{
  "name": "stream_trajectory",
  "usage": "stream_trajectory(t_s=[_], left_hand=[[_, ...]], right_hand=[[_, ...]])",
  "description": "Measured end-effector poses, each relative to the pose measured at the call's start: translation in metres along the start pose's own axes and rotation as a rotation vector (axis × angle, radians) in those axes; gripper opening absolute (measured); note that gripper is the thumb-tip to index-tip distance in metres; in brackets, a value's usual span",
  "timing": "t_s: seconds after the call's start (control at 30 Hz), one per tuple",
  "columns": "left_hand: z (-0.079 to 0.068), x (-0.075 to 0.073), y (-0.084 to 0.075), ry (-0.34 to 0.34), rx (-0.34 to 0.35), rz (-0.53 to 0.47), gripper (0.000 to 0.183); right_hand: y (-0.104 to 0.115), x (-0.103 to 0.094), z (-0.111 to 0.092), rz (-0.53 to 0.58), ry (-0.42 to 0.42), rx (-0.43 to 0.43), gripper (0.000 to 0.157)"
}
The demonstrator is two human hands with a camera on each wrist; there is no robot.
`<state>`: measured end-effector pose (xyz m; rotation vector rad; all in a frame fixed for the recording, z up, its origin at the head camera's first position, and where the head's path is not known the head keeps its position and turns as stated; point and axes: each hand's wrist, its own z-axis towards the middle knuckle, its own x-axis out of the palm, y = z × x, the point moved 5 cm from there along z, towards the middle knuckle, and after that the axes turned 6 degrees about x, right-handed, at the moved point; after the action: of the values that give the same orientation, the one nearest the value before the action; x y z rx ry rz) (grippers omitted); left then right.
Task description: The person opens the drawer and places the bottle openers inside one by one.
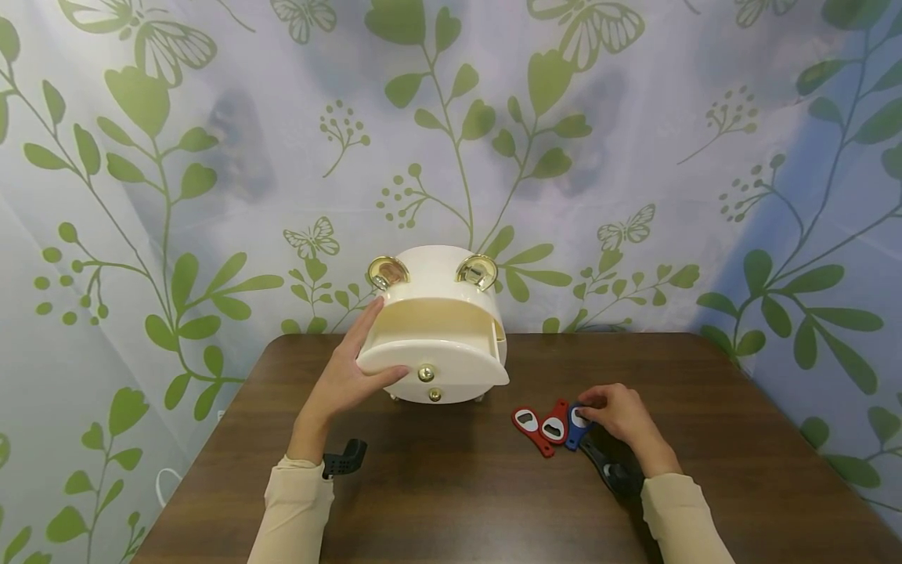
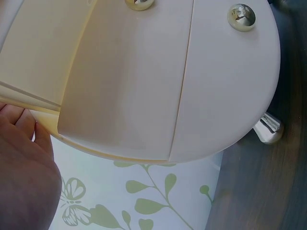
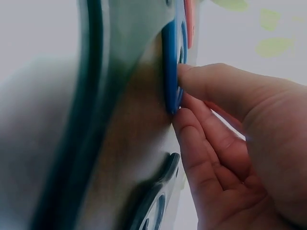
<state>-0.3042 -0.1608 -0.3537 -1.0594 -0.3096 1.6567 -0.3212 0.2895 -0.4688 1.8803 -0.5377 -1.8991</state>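
Observation:
A cream mini chest of drawers [image 1: 437, 258] with gold ear-shaped trims stands towards the back of the table, its upper drawer [image 1: 451, 352] pulled out. My left hand [image 1: 345, 376] rests on its left side, fingers extended along the side and thumb across the drawer front. In the left wrist view, the fingertips [image 2: 21, 117] touch the drawer's edge. My right hand [image 1: 620, 415] pinches a blue bottle opener [image 1: 578, 423] at its rounded end, thumb on its face and fingers at its edge. Beside it lie a red bottle opener [image 1: 554, 424] and another red bottle opener [image 1: 532, 429].
A dark bottle opener [image 1: 599, 458] lies just under my right wrist, partly covered by the wrist camera. Another dark opener [image 3: 156, 208] shows low in the right wrist view. The brown table [image 1: 437, 486] meets a leaf-patterned curtain [image 1: 338, 196] behind the chest.

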Motion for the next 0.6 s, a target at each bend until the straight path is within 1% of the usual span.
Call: stream_trajectory(t_s=[0.17,0.33,0.5,0.6], left_hand=[[0.0005,-0.0001,0.0014,0.001,0.009,0.000,0.106],[0.0002,0.0002,0.0021,-0.003,0.008,-0.005,0.106],[-0.0005,0.0005,0.0015,-0.003,0.004,0.000,0.106],[-0.0003,0.0007,0.0017,-0.001,0.005,0.000,0.106]], right_hand=[[0.0001,-0.0008,0.0004,-0.022,-0.007,0.000,0.019],[0.0014,-0.0017,0.0004,-0.045,-0.009,-0.043,0.016],[0.0052,0.0000,-0.0008,-0.039,0.006,-0.101,0.015],[0.0064,0.0003,-0.0011,-0.032,0.007,-0.117,0.015]])
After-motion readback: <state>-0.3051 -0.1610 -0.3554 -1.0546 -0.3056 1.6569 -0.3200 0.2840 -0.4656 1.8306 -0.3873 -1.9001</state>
